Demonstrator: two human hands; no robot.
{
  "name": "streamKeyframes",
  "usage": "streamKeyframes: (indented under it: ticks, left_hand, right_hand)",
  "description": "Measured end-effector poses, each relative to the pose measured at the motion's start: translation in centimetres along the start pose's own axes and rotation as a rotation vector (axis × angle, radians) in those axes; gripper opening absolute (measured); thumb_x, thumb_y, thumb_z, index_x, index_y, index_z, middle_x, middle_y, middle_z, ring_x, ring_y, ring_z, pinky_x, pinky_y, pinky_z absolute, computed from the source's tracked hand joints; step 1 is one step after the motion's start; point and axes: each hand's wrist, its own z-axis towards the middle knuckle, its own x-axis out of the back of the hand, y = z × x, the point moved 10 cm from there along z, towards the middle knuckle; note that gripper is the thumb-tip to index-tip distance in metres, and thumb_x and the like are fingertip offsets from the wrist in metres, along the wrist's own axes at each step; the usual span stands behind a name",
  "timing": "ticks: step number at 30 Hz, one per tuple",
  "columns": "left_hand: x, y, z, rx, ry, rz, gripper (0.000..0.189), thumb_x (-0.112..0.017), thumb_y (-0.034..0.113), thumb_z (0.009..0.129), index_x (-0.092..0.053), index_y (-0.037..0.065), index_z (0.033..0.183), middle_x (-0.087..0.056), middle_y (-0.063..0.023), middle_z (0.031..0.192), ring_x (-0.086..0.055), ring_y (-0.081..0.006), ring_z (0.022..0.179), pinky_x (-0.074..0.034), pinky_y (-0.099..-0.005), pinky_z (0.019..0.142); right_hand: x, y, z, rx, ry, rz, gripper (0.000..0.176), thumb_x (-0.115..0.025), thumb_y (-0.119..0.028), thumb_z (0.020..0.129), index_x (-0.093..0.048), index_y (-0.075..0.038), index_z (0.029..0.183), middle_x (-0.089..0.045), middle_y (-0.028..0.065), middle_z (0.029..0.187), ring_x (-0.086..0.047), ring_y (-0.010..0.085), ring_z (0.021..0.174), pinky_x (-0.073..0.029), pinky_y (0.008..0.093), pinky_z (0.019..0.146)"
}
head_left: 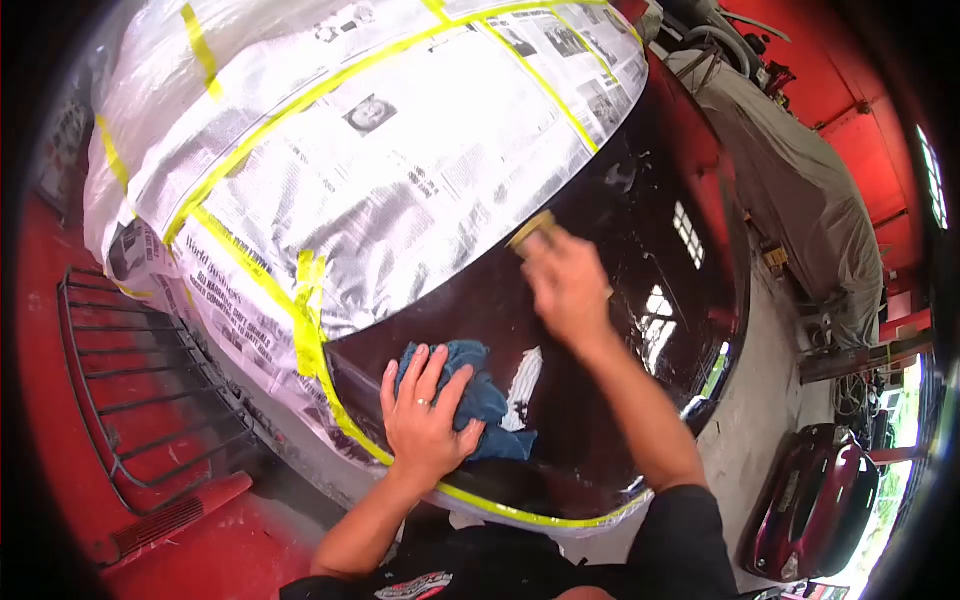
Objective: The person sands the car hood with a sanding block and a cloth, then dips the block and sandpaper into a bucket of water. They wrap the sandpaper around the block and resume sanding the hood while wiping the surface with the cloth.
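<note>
Left hand: the left hand [425,415] lies spread over a bunched blue cloth [487,400], fingers slightly apart, a ring [424,402] on one of them.
Right hand: the right hand [568,285], farther forward, is closed on a yellowish pad [531,230]; it is blurred, so it may be a block or a folded sponge.
Dark panel: glossy and curved, the panel [600,400] spreads beneath both hands, with window reflections to the right of the right hand. The cloth rests on it; the pad is at its edge with the paper.
White smear: a whitish streak [523,388] marks the panel between the hands, just right of the cloth.
Newspaper: printed sheets [400,170] cover the area ahead of the left hand, joined and edged with yellow tape [310,315].
Beyond the left hand: a black metal rack [150,370] stands well out to the left.
Beyond the right hand: I see a dark red car [815,505] low on the right and a draped grey cover [800,190] farther up.
</note>
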Motion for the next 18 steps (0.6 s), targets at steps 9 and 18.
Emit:
streamKeyframes:
  ticks: [9, 18]
  left_hand:
    - [-0.1, 0.1, 0.1, -0.022, 0.005, 0.038, 0.060, -0.080, 0.026, 0.061, -0.069, 0.015, 0.119, -0.058, -0.0126, 0.139, -0.050, -0.0332, 0.134, -0.029, -0.0556, 0.114]
    - [0.2, 1.0, -0.7, -0.072, 0.026, 0.091, 0.056, -0.071, 0.019, 0.068, -0.065, 0.011, 0.123, -0.055, -0.0138, 0.142, -0.046, -0.0354, 0.137, -0.025, -0.0546, 0.118]
  right_hand:
    - [-2.3, -8.9, -1.5, 0.159, -0.199, -0.005, 0.028, -0.068, -0.015, 0.080, -0.071, -0.006, 0.106, -0.067, 0.0218, 0.096, -0.061, 0.0348, 0.091, -0.046, 0.0474, 0.077]
    - [-1.0, -4.1, -0.7, -0.128, 0.105, -0.077, 0.029, -0.068, -0.022, 0.088, -0.068, -0.011, 0.115, -0.065, 0.0133, 0.102, -0.059, 0.0341, 0.089, -0.048, 0.0468, 0.081]
